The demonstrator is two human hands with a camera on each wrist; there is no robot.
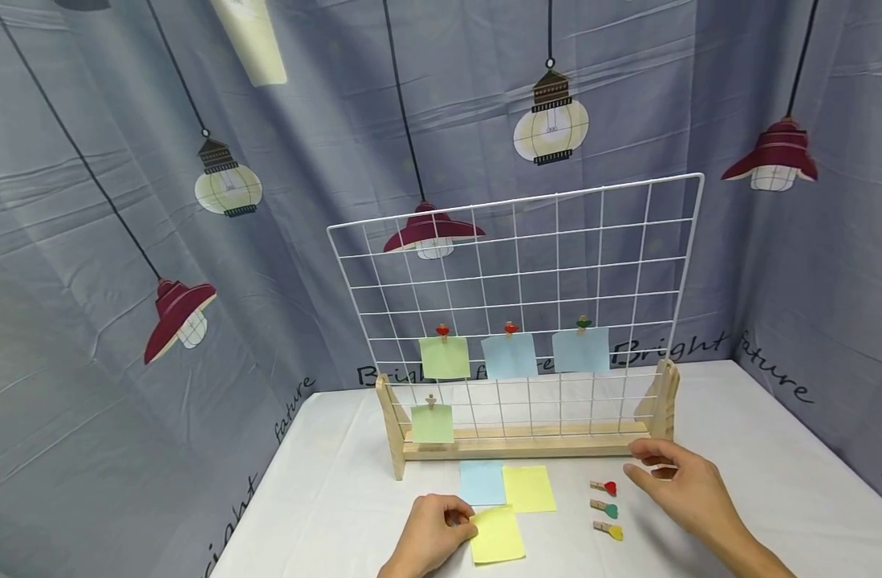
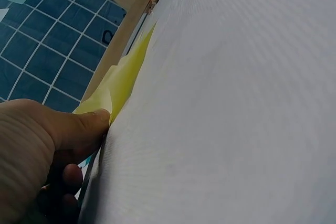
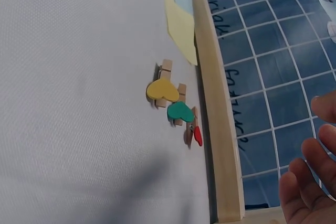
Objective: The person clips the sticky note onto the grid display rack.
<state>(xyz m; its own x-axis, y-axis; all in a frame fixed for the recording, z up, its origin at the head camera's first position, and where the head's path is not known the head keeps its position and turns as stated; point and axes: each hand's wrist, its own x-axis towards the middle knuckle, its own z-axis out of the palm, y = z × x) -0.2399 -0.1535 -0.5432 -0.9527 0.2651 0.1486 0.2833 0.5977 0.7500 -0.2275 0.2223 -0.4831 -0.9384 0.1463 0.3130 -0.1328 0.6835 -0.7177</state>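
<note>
The left hand (image 1: 428,531) pinches a yellow note (image 1: 500,536) at the hand's 3 o'clock. A blue note (image 1: 481,483) lies at that note's 11, another yellow note (image 1: 530,490) at 1, three pegs (image 1: 611,510) toward 3. At the pegs' 3 o'clock, the right hand (image 1: 689,488) has fingers loosely bent, thumb apart.

The right wrist view cut off the right grip (image 3: 314,198); the head view cropped the desk (image 1: 318,498); the left grip (image 1: 428,531) hid part of a yellow note (image 1: 500,536).
</note>
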